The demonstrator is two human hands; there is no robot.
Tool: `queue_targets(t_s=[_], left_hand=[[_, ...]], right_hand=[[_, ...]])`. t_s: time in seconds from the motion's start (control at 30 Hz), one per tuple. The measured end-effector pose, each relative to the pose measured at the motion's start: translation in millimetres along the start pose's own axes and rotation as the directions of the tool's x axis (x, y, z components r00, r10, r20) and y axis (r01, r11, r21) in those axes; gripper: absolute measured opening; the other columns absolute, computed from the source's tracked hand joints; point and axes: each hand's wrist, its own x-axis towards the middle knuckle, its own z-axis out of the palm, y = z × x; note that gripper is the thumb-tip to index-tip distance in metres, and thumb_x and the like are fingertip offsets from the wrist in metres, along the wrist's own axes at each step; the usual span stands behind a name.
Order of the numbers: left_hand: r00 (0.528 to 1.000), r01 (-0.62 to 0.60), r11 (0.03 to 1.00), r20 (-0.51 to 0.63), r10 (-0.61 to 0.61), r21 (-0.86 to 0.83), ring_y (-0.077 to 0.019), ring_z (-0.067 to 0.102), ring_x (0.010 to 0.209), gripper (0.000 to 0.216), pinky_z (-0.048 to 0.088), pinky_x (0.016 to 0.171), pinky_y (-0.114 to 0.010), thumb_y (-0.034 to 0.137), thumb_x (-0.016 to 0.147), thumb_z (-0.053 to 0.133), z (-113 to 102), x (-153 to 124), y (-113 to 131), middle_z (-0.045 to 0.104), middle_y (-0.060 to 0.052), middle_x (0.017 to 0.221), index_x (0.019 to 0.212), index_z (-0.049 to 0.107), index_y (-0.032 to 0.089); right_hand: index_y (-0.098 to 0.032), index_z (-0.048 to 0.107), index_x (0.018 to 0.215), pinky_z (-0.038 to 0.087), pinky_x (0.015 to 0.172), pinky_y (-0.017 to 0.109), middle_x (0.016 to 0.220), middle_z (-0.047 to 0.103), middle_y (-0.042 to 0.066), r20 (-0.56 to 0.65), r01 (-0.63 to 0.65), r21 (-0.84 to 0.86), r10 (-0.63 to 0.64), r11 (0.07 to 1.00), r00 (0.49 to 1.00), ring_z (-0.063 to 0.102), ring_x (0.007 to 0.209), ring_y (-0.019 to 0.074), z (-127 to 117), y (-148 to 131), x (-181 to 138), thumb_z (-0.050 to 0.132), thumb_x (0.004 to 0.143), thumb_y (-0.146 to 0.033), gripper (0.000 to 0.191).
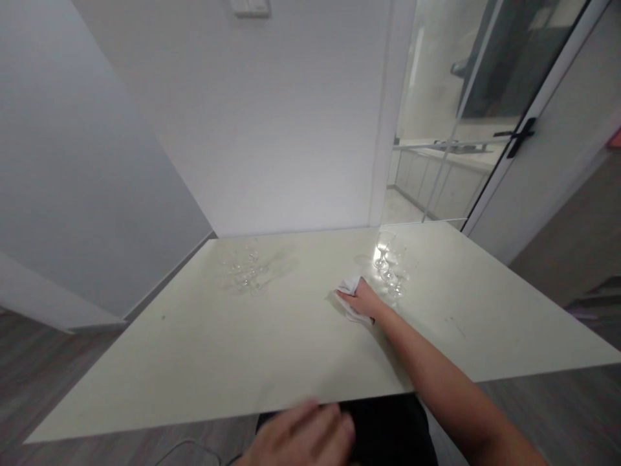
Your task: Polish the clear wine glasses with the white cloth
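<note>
My right hand (361, 299) reaches out over the white table (272, 349) and lies on a small white cloth (350, 287), fingers closed over it. Just right of that hand stand clear stemmed glasses (389, 265), close together. Another group of clear glasses (245, 268) stands at the far left of the table. My left hand (303, 437) hangs low at the near table edge, blurred, fingers loosely together, with nothing visible in it.
A white wall runs behind the table. A glass door with a black handle (519, 136) is at the right, showing a kitchen counter beyond. Wooden floor lies on both sides of the table.
</note>
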Motion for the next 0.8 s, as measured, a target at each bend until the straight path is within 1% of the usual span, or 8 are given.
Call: queue_targets(t_s=[0.1,0.13,0.2,0.33,0.47,0.6,0.7,0.8], left_hand=[[0.949,0.202,0.977,-0.259,-0.178,0.066,-0.0286,0.041,0.12,0.066,0.044,0.092,-0.049,0.037,0.077,0.064,7.3,33.0,-39.8,0.043,-0.011,0.128,0.135,0.033,0.032],[0.876,0.323,0.943,-0.403,-0.265,0.082,-0.0299,0.039,0.122,0.072,0.04,0.095,-0.05,0.035,0.075,0.065,8.8,45.1,-58.6,0.04,-0.013,0.129,0.137,0.03,0.027],[0.759,0.48,0.867,-0.559,-0.333,0.135,-0.0317,0.032,0.125,0.074,0.03,0.103,-0.052,0.038,0.073,0.065,9.4,65.7,-98.5,0.036,-0.015,0.13,0.136,0.031,0.02],[0.646,0.627,0.759,-0.664,-0.377,0.179,-0.0308,0.033,0.119,0.071,0.026,0.104,-0.048,0.038,0.07,0.068,8.2,84.3,-154.9,0.034,-0.014,0.122,0.131,0.04,0.017],[0.642,0.679,0.708,-0.624,-0.445,0.193,-0.0282,0.037,0.11,0.052,0.029,0.099,-0.046,0.036,0.069,0.069,15.4,86.9,-167.0,0.032,-0.012,0.117,0.115,0.052,0.018],[0.681,0.625,0.754,-0.614,-0.4,0.202,-0.0288,0.037,0.115,0.045,0.029,0.099,-0.046,0.034,0.069,0.071,24.7,86.2,-168.1,0.04,-0.012,0.113,0.103,0.049,0.016],[0.706,0.576,0.802,-0.589,-0.393,0.155,-0.0254,0.045,0.111,0.048,0.034,0.096,-0.042,0.034,0.07,0.07,32.9,82.4,-171.6,0.046,-0.01,0.11,0.107,0.043,0.017],[0.692,0.577,0.816,-0.536,-0.483,0.01,-0.0188,0.056,0.096,0.059,0.044,0.081,-0.033,0.033,0.072,0.068,42.5,80.2,-172.9,0.048,-0.011,0.117,0.119,0.034,0.019]], right_hand=[[-0.017,0.057,0.066,0.037,0.061,0.024,0.064,0.059,0.001,0.011,0.03,-0.011,-0.03,0.999,0.999,0.05,0.062,0.0134,-1.0,-1.3,-0.2,0.05,0.084,-0.041,0.031],[-0.018,0.057,0.066,0.037,0.062,0.024,0.064,0.059,0.001,0.007,0.033,-0.02,-0.033,0.999,0.999,0.05,0.062,0.0134,-1.0,-1.4,-0.3,0.05,0.084,-0.042,0.031],[-0.017,0.057,0.065,0.036,0.061,0.024,0.063,0.058,0.001,0.001,0.032,-0.033,-0.032,0.999,0.999,0.049,0.06,0.0131,-0.6,-0.8,-0.5,0.049,0.085,-0.042,0.032],[-0.017,0.056,0.061,0.034,0.059,0.025,0.059,0.055,0.0,0.015,0.032,-0.033,-0.031,0.999,0.999,0.046,0.057,0.0124,1.2,2.1,0.2,0.05,0.084,-0.042,0.034],[-0.018,0.054,0.059,0.033,0.058,0.025,0.056,0.053,0.0,0.014,0.04,-0.037,-0.039,0.999,0.999,0.045,0.055,0.0126,1.5,3.9,1.4,0.049,0.084,-0.044,0.036],[-0.019,0.052,0.06,0.035,0.06,0.025,0.057,0.052,-0.001,0.018,0.016,0.018,-0.016,1.0,1.0,0.046,0.056,0.0122,2.1,3.5,1.7,0.047,0.085,-0.047,0.039],[-0.019,0.051,0.061,0.036,0.057,0.024,0.056,0.049,-0.002,-0.019,-0.052,0.149,0.055,0.987,0.998,0.045,0.056,0.0118,5.0,2.8,1.5,0.042,0.086,-0.051,0.041],[-0.019,0.054,0.069,0.04,0.059,0.024,0.061,0.053,-0.001,-0.01,-0.098,0.334,0.107,0.937,0.994,0.048,0.06,0.0124,8.4,1.3,0.7,0.04,0.087,-0.051,0.04]])
